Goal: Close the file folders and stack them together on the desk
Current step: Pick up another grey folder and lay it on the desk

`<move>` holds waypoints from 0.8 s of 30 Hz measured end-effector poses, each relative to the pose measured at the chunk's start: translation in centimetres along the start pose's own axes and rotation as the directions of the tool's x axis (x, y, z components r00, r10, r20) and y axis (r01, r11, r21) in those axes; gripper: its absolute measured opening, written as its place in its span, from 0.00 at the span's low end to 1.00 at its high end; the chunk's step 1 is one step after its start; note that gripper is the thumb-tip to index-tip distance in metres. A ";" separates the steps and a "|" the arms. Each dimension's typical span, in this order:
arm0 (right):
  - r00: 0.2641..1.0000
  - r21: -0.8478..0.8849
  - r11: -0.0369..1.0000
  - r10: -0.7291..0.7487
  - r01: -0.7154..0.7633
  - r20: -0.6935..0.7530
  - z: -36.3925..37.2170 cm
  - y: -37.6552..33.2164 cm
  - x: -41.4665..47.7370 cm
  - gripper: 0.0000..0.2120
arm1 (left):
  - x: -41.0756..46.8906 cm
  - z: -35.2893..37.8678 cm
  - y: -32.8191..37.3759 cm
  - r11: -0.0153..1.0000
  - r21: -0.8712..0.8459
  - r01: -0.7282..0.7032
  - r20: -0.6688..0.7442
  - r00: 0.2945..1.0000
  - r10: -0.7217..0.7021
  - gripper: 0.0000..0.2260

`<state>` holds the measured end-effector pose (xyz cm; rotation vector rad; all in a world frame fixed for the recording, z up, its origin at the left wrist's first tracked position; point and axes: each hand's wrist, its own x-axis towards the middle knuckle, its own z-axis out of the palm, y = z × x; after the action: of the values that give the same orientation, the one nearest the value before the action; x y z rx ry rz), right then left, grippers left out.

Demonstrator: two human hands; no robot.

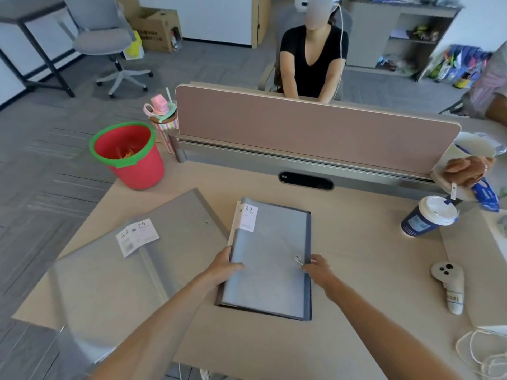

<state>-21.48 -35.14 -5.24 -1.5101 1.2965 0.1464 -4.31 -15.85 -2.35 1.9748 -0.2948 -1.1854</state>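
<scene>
Closed blue-grey plastic file folder [270,259] lies flat mid-tabletop, white "20" label at its far left corner. Left hand [223,266] clasps the folder's left edge, thumb on the cover, fingers curled under. Right hand [318,270] pinches at the right edge by a small metal clasp [299,260]. Larger grey translucent file folder [131,259] lies flat toward the left edge of the beige wooden tabletop [370,270], just beside the blue one. Red bucket with green rim [131,157] stands at the far left corner.
</scene>
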 end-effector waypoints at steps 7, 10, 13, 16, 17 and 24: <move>0.960 -0.248 0.943 -0.255 0.221 -0.114 -3.4 0.4 -0.3 0.18 | 0.6 4.1 1.3 0.998 0.064 -0.009 0.135 0.991 0.000 0.14; 0.928 -0.322 0.891 -0.363 0.320 -0.080 -3.9 -0.9 -0.6 0.16 | 0.6 6.1 1.7 0.990 0.135 -0.026 0.120 0.993 0.009 0.09; 0.906 -0.319 0.858 -0.424 0.403 0.004 -3.3 -2.3 -0.6 0.15 | 0.3 6.9 1.7 0.968 0.246 -0.044 0.065 0.997 0.029 0.10; 0.870 -0.314 0.813 -0.480 0.491 0.117 -1.2 -3.5 -0.5 0.15 | -0.7 5.7 0.5 0.954 0.299 -0.004 -0.013 1.000 0.008 0.13; 0.855 -0.311 0.797 -0.498 0.518 0.146 -0.3 -3.9 -0.5 0.14 | -1.1 5.0 -0.1 0.955 0.295 0.020 -0.047 0.999 -0.006 0.13; 0.783 -0.255 0.750 -0.522 0.611 0.340 7.8 -7.0 -1.4 0.13 | -5.2 -1.8 -6.1 0.947 0.299 0.115 -0.238 0.970 -0.042 0.15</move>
<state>-12.71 -29.64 -3.10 -2.0658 0.5706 0.1665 -6.77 -8.06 -3.01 2.3959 -0.2998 -0.9925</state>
